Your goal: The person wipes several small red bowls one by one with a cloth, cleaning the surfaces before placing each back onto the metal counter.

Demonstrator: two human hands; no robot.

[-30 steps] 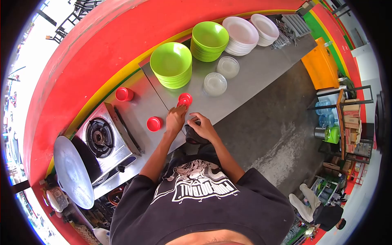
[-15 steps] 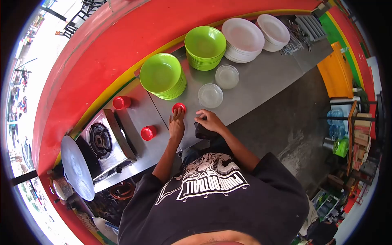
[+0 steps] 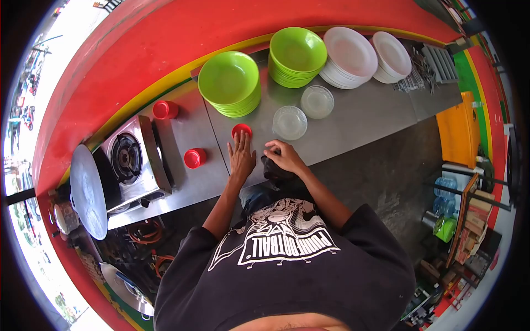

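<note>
My left hand [image 3: 241,157] lies over the steel counter with its fingers stretched out flat. Its fingertips touch a small red cup [image 3: 241,129] and cover the near part of it. My right hand [image 3: 285,158] is to the right, its fingers loosely bent, with a gap between thumb and forefinger. Just below that hand is a dark object [image 3: 271,170], partly hidden, whose kind I cannot make out. Two more red cups, one nearer [image 3: 194,158] and one by the wall [image 3: 165,110], stand left of my left hand. Two clear bowls [image 3: 290,123] sit beyond my right hand.
Stacks of green bowls [image 3: 228,83] and white plates [image 3: 350,54] line the wall, with metal cutlery [image 3: 418,77] at the far right. A gas stove [image 3: 130,160] and a large wok-like pan [image 3: 88,192] are on the left. The steel counter's [image 3: 361,113] front edge runs diagonally.
The view has shifted and turned slightly. My left fingers now lie straighter against the red cup. My right hand stays beside the dark object.
</note>
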